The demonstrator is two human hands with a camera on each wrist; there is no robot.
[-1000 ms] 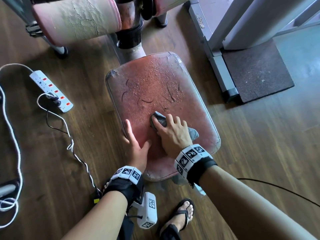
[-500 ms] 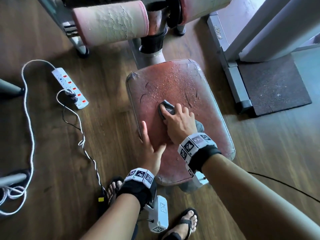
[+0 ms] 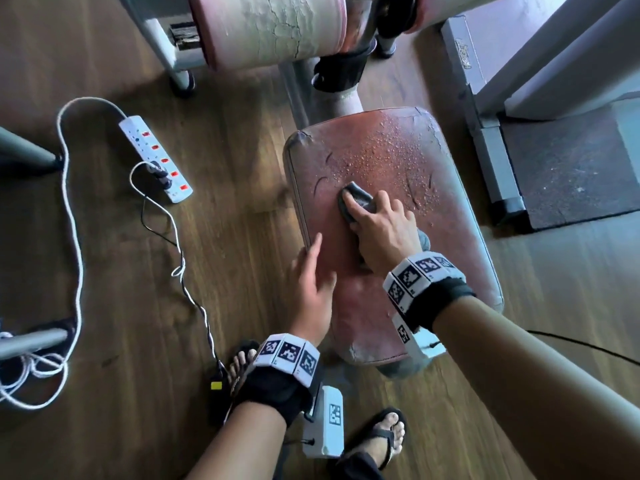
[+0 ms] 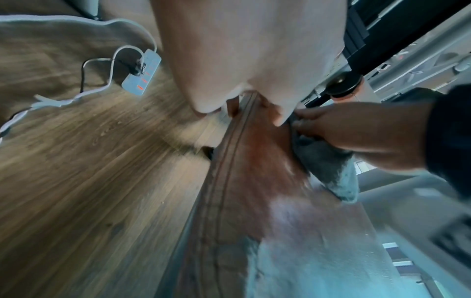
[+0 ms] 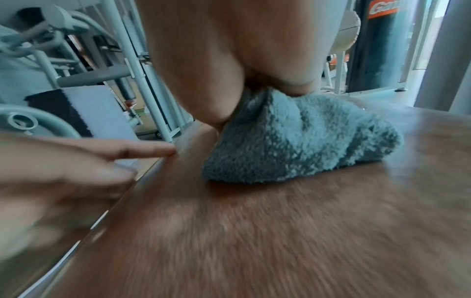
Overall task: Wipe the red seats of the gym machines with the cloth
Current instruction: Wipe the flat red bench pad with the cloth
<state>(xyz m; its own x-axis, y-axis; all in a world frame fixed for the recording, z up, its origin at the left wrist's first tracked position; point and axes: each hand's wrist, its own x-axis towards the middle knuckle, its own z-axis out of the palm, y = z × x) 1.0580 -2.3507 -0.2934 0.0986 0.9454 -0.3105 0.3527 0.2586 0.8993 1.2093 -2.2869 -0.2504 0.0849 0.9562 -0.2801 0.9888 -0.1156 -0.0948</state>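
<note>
The right hand (image 3: 382, 233) presses a bunched grey cloth (image 5: 300, 137) onto the middle of the red seat (image 3: 446, 216), its fingers (image 3: 353, 206) curled over the cloth's front fold, the rest trailing under the palm. The left hand (image 3: 313, 285) lies flat with straight fingers along the seat's left edge, just beside the cloth.

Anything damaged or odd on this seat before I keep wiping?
Yes. The red seat is cracked, with curved splits near the cloth under the right hand, and droplets bead its far half. The roller pad behind it is cracked and faded too.
</note>
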